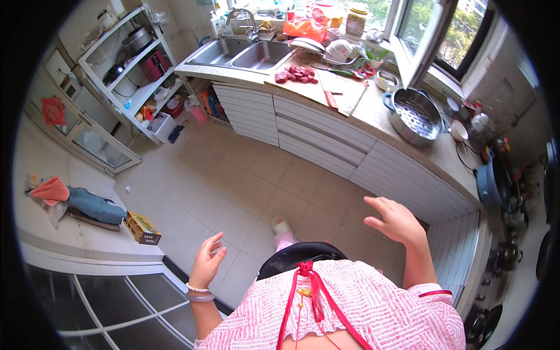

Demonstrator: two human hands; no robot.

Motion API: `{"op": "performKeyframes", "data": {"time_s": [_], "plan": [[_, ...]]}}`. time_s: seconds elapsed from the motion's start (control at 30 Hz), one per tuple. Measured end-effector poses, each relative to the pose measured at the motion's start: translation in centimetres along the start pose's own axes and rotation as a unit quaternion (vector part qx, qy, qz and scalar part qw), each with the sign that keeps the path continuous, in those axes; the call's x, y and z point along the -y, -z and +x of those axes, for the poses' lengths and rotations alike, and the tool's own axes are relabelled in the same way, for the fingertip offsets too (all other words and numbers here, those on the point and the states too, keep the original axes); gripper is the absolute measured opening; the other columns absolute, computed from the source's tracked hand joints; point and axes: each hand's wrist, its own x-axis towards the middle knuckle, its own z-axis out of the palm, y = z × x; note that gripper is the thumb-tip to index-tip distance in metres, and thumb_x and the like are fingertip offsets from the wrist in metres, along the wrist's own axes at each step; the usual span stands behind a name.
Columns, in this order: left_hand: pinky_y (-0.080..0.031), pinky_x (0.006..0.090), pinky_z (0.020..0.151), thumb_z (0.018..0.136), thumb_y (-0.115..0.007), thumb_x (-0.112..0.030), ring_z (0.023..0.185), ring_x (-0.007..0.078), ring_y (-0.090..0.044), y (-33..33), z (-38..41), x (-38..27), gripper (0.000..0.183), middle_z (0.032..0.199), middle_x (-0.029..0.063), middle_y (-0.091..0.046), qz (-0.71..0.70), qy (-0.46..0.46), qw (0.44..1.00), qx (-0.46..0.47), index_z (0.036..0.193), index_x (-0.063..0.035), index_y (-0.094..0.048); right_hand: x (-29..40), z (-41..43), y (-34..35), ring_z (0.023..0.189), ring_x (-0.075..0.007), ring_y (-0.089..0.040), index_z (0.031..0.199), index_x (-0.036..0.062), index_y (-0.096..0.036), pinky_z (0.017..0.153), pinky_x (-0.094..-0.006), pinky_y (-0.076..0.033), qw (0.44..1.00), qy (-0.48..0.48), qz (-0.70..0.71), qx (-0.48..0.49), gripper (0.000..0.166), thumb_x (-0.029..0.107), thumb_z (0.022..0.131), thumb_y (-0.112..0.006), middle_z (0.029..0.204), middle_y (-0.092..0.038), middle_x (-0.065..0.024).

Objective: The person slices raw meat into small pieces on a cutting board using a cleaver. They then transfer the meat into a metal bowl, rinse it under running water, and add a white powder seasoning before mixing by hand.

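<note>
My left hand [207,261], with a bead bracelet and a bangle at the wrist, hovers over the floor at the lower left, fingers apart and holding nothing. Over the floor on the right, my right hand [390,219] is likewise empty, thumb and fingers spread. Both are away from the counter. On the counter lie chunks of raw red meat [297,74] on a cutting board [350,94], beside a knife with a red handle [330,100]. A steel steamer pot [415,116] with a perforated insert stands to their right.
A double sink [262,54] is left of the board. An open window sash [413,39] juts over the counter. A blue pan [492,181] lies at the right. White shelves [131,72] stand at the upper left, near a glazed door [94,135]. A yellow box [142,227] is at the left.
</note>
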Motion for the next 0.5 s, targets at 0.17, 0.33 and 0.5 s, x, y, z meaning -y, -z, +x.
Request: {"op": "performKeyframes", "data": {"time_s": [0.17,0.33,0.5], "plan": [[-0.043,0.0327,0.090,0.082,-0.060,-0.020,0.112,0.0261,-0.050,0.7,16.9,-2.5,0.043,0.121,0.0122,-0.051,0.210,-0.037,0.977,-0.013,0.120,-0.0032,-0.050,-3.5,14.5,0.2,0.108,-0.0286,-0.051,0.121,0.0050,-0.049,0.091,-0.0366,-0.041,0.995,-0.093,-0.013,-0.046,0.050,0.035,0.083,-0.058,0.119,-0.054,-0.0131],[-0.041,0.0355,0.094,0.082,-0.061,-0.027,0.112,0.0286,-0.049,-2.1,35.2,-10.3,0.044,0.122,0.0131,-0.051,0.364,-0.179,0.914,0.002,0.119,-0.0048,-0.051,-8.2,26.7,1.5,0.107,-0.0301,-0.052,0.117,0.0042,-0.053,0.090,-0.0365,-0.042,0.982,-0.175,0.053,-0.054,0.047,0.035,0.081,-0.060,0.118,-0.054,-0.0147],[-0.041,0.0348,0.091,0.079,-0.064,-0.023,0.107,0.0283,-0.051,-5.7,50.7,-13.7,0.040,0.117,0.0108,-0.054,0.397,-0.246,0.884,0.000,0.114,-0.0053,-0.054,-13.9,38.4,-0.7,0.098,-0.0331,-0.055,0.120,0.0051,-0.049,0.081,-0.0395,-0.046,0.965,-0.181,0.039,-0.185,0.053,0.035,0.078,-0.064,0.107,-0.056,-0.0158]]}}
